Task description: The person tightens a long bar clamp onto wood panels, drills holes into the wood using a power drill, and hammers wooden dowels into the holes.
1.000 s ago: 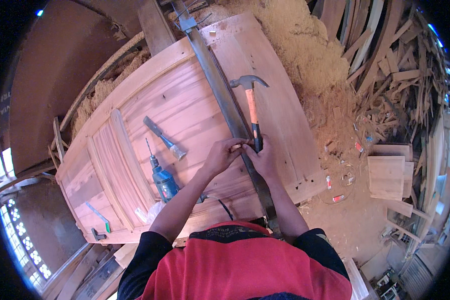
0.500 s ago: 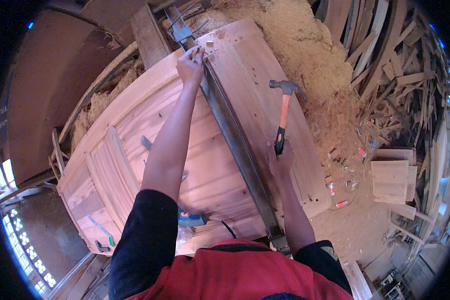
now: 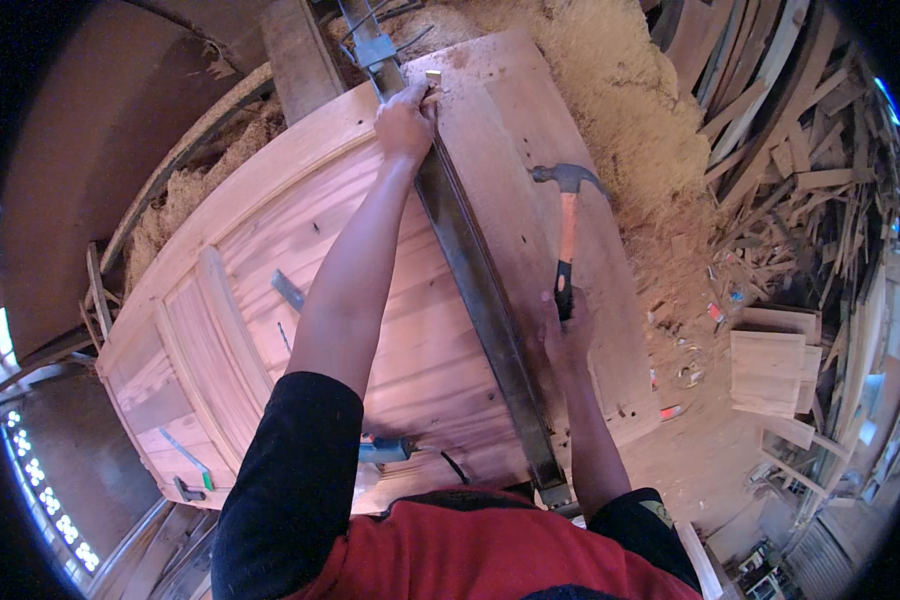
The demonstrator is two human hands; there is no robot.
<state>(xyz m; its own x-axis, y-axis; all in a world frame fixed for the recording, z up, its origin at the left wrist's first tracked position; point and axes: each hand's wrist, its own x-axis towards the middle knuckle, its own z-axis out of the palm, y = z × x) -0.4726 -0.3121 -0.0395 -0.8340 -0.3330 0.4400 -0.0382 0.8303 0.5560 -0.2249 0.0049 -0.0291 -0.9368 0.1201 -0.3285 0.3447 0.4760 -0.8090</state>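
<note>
My right hand (image 3: 568, 332) grips a claw hammer (image 3: 568, 225) by the black end of its orange and black handle. The dark head points away from me, above the right side of a large wooden panelled door (image 3: 450, 330). At the far end of the door, my left hand (image 3: 406, 128) is closed, with fingertips pinched on a small wooden piece (image 3: 432, 97), mostly hidden by the fingers. Just beyond the fingertips, a small wooden block (image 3: 434, 76) stands on the door. The left hand is over a long metal bar clamp (image 3: 485, 300) lying across the door.
A blue corded power tool (image 3: 385, 449) lies on the door close to my body. A try square with a green end (image 3: 192, 458) and a small dark clamp (image 3: 187, 490) are at its left edge. Sawdust (image 3: 620, 110) and scrap wood (image 3: 800, 190) lie to the right, beside stacked boards (image 3: 768, 368).
My left hand has moved slightly right and nearer to the small block on the door. The hammer stays in my right hand, a little lower in view. The view has shifted slightly.
</note>
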